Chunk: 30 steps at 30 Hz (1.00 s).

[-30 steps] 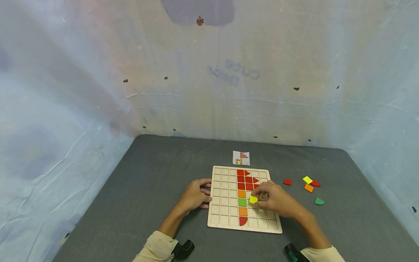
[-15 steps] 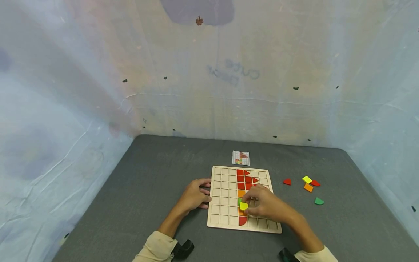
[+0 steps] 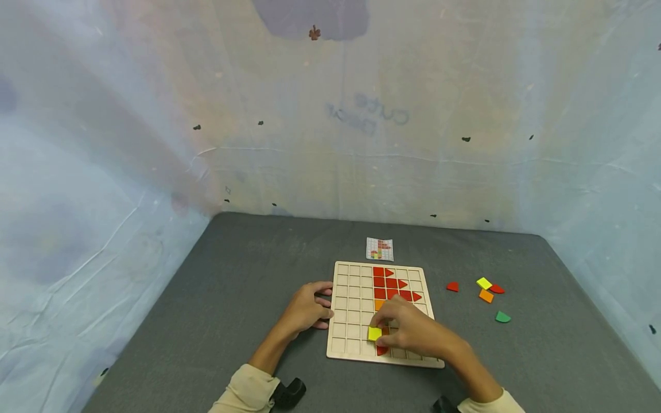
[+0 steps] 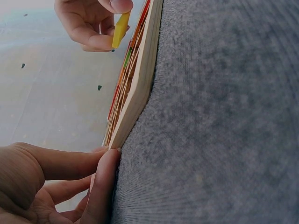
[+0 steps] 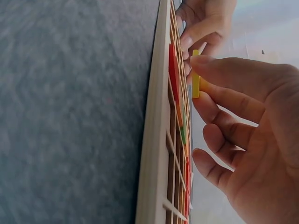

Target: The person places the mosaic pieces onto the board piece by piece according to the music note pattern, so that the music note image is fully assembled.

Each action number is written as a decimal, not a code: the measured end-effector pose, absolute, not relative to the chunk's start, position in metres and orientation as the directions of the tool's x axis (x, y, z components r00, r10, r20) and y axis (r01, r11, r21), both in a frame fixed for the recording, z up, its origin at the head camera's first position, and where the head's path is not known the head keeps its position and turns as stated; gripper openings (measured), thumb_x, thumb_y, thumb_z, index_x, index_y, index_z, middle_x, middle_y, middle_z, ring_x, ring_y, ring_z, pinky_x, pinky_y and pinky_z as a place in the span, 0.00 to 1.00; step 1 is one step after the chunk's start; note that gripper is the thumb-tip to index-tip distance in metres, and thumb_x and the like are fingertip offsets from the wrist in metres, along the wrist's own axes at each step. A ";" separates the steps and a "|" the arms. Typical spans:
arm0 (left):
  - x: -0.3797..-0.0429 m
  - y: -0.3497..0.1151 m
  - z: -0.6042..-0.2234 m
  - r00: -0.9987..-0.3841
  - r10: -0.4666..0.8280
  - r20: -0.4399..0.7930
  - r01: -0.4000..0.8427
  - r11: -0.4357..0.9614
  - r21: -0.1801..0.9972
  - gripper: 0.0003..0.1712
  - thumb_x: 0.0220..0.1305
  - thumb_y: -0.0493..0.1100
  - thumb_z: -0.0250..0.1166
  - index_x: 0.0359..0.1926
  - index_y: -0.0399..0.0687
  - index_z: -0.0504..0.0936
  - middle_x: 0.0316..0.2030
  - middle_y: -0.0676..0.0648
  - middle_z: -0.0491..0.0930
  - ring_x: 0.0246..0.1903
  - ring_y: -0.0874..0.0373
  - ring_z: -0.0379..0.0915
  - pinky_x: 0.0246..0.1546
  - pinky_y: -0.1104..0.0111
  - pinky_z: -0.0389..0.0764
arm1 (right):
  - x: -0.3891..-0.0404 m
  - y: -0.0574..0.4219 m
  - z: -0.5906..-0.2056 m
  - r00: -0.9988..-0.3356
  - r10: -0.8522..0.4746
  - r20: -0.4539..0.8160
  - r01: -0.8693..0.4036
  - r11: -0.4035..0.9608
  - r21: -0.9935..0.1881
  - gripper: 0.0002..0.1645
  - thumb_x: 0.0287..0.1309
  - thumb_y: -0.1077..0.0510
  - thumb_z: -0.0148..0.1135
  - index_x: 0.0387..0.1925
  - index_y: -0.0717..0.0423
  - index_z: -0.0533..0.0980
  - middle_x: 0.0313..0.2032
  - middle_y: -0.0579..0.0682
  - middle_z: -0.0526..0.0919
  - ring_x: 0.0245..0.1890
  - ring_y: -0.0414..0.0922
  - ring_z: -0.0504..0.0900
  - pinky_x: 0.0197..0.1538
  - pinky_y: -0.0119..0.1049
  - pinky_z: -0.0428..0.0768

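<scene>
My right hand [image 3: 408, 326] pinches a yellow square tile [image 3: 374, 334] between thumb and fingers, above the lower middle of a wooden grid board [image 3: 347, 304]. In the right wrist view the yellow tile [image 5: 195, 74] stands apart from the board's surface. My left hand [image 3: 306, 308] rests against the board's left edge, and in the left wrist view its fingertips [image 4: 111, 156] touch the board's rim. Red squares [image 3: 379, 282] and red pointed pieces [image 3: 416, 296] fill cells at the upper right. Below them an orange tile [image 3: 379, 305] shows; the right hand partly hides the lower pieces.
A small printed pattern card [image 3: 379, 249] lies behind the board. To the right on the grey table [image 3: 258, 258] are loose pieces: a red one [image 3: 452, 287], a yellow tile [image 3: 483, 283], a red leaf-shaped one [image 3: 497, 289], an orange tile [image 3: 486, 296] and a green one [image 3: 502, 316].
My right hand has carried the yellow tile left and slightly toward me across the board, from right of the coloured column to its left side. The left hand has stayed in place.
</scene>
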<state>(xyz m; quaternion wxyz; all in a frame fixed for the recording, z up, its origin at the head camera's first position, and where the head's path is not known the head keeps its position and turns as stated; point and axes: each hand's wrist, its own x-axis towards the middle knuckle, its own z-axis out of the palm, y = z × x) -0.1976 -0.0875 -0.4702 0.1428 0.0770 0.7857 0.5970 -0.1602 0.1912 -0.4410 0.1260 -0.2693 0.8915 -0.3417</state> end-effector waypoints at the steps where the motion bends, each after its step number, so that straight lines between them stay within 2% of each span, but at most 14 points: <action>1: -0.197 -0.088 -0.470 -0.948 0.292 -0.130 -0.048 0.274 0.961 0.39 0.58 0.24 0.71 0.71 0.34 0.74 0.59 0.36 0.77 0.45 0.51 0.82 0.28 0.61 0.91 | -0.160 0.190 -0.441 -0.821 -0.570 -0.038 -0.399 0.618 -0.677 0.11 0.59 0.50 0.80 0.43 0.39 0.86 0.43 0.34 0.83 0.48 0.41 0.75 0.51 0.40 0.80; 7: -0.197 -0.087 -0.470 -0.949 0.288 -0.126 -0.043 0.278 0.960 0.39 0.58 0.24 0.71 0.72 0.33 0.74 0.59 0.36 0.77 0.44 0.51 0.82 0.29 0.61 0.91 | -0.159 0.184 -0.441 -0.806 -0.589 -0.050 -0.412 0.620 -0.668 0.13 0.56 0.49 0.82 0.43 0.40 0.87 0.42 0.34 0.83 0.47 0.38 0.75 0.53 0.38 0.79; 14: -0.198 -0.087 -0.471 -0.949 0.286 -0.130 -0.043 0.293 0.955 0.38 0.58 0.24 0.71 0.71 0.34 0.75 0.58 0.37 0.77 0.43 0.52 0.82 0.28 0.62 0.91 | -0.157 0.180 -0.446 -0.794 -0.605 -0.052 -0.427 0.617 -0.661 0.13 0.55 0.52 0.82 0.42 0.40 0.88 0.42 0.34 0.83 0.46 0.38 0.74 0.49 0.34 0.78; 30: -0.199 -0.087 -0.471 -0.948 0.290 -0.127 -0.038 0.294 0.955 0.38 0.59 0.24 0.71 0.71 0.33 0.74 0.58 0.36 0.77 0.44 0.52 0.82 0.29 0.63 0.91 | -0.156 0.178 -0.445 -0.766 -0.642 -0.038 -0.464 0.593 -0.658 0.12 0.54 0.51 0.82 0.41 0.40 0.89 0.38 0.34 0.83 0.42 0.37 0.74 0.45 0.31 0.77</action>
